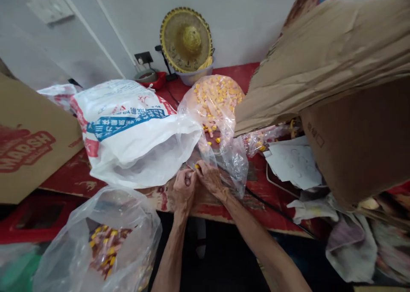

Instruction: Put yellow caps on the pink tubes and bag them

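My left hand (184,189) is at the table's front edge, its fingers curled closed around something small and pale that I cannot make out. Beside it, almost touching, my right hand (209,180) pinches a small piece with a yellow end (197,166). Just beyond the hands lies a clear plastic bag (235,163) full of small yellow-and-pink pieces (221,91), its mouth towards me. Left of the hands a white woven sack (128,155) gapes open. Below it, at lower left, an open clear bag (128,206) holds more yellow-and-dark-pink pieces (107,249).
A cardboard box (32,138) stands at the left, and a large open carton (333,61) leans in from the right. Papers (293,161) and rags (350,249) lie at right. A straw hat (185,39) rests on a tub at the back. A black cable (272,206) crosses the red table (80,172).
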Demonstrator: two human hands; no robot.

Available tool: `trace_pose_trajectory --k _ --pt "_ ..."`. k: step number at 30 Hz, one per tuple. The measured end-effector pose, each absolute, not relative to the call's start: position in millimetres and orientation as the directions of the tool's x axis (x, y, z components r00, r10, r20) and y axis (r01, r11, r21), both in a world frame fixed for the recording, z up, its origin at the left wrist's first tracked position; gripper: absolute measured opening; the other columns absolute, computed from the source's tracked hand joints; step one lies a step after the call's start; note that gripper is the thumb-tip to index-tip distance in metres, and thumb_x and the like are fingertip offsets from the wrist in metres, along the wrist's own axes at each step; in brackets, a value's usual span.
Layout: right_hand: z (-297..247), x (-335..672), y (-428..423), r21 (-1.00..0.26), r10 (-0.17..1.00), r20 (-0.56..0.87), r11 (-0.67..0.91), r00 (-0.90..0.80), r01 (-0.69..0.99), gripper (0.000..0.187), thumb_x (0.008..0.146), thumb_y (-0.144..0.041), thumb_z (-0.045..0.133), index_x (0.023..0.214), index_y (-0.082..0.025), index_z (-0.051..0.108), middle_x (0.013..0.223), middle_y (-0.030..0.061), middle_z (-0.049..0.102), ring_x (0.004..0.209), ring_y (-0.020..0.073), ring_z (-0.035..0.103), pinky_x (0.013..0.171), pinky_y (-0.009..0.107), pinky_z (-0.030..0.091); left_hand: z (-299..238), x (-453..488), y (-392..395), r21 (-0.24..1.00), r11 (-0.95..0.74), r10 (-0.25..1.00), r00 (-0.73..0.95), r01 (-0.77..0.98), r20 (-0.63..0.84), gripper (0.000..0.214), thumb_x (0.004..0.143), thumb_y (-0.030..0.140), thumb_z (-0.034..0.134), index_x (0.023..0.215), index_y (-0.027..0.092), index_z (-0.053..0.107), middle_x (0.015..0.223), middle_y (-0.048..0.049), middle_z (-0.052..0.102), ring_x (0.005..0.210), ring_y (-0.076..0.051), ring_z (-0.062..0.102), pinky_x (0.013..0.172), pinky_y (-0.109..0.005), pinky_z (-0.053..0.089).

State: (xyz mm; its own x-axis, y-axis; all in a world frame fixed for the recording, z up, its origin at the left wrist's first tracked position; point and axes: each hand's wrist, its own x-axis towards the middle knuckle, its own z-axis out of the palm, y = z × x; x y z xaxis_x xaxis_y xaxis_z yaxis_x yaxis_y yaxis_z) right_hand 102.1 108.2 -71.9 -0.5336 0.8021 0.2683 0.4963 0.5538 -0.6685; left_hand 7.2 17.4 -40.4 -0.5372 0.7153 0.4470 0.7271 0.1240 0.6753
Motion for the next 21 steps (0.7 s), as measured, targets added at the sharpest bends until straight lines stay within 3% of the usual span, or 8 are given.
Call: trace_pose_trajectory --k 4,10,16,21 --pt "-72 98 111 -0.693 0.827 0.272 0.523 -0.492 0.496 0.013 0.099 -0.013 0.050 0.102 -0.022 0.060 0.098 0.0047 0.067 0.079 0.0190 0.062 0.070 0.029 0.043 -36 12 15 0.665 0.164 0.680 -0.572 0.728 0.458 0.024 0.097 0.043 0.058 0.098 0.023 0.070 0.086 -0.0038 0.072 0.075 -0.016 0.065 0.076 -0.028 0.053" --pt "-72 98 111 -0.730 0.866 0.267 0.469 -0.424 0.498 0.017 0.099 -0.012 0.049 0.109 -0.021 0.059 0.103 0.0066 0.069 0.085 0.0203 0.063 0.072 0.029 0.043 -45 11 11 0.733 0.266 0.736 -0.623 0.626 0.265 0.024 0.091 0.047 0.061 0.093 0.025 0.070 0.071 0.0017 0.067 0.061 -0.013 0.059 0.062 -0.025 0.050" --pt "-70 99 114 -0.725 0.890 0.246 0.432 -0.384 0.536 0.017 0.101 -0.016 0.046 0.110 -0.019 0.060 0.101 0.0082 0.070 0.078 0.0205 0.061 0.068 0.030 0.039 -41 5 4 0.746 0.266 0.700 -0.655 0.611 0.286 0.035 0.088 0.054 0.061 0.096 0.022 0.070 0.074 -0.0002 0.068 0.064 -0.015 0.061 0.067 -0.028 0.053" --pt "-75 100 115 -0.739 0.880 0.258 0.445 -0.399 0.505 0.017 0.103 -0.015 0.044 0.107 -0.018 0.060 0.103 0.0090 0.070 0.079 0.0194 0.060 0.069 0.029 0.038 -35 -1 4 0.876 0.290 0.684 -0.724 0.385 0.092 0.039 0.087 0.057 0.062 0.100 0.020 0.067 0.079 -0.0013 0.072 0.061 -0.013 0.063 0.059 -0.025 0.052"
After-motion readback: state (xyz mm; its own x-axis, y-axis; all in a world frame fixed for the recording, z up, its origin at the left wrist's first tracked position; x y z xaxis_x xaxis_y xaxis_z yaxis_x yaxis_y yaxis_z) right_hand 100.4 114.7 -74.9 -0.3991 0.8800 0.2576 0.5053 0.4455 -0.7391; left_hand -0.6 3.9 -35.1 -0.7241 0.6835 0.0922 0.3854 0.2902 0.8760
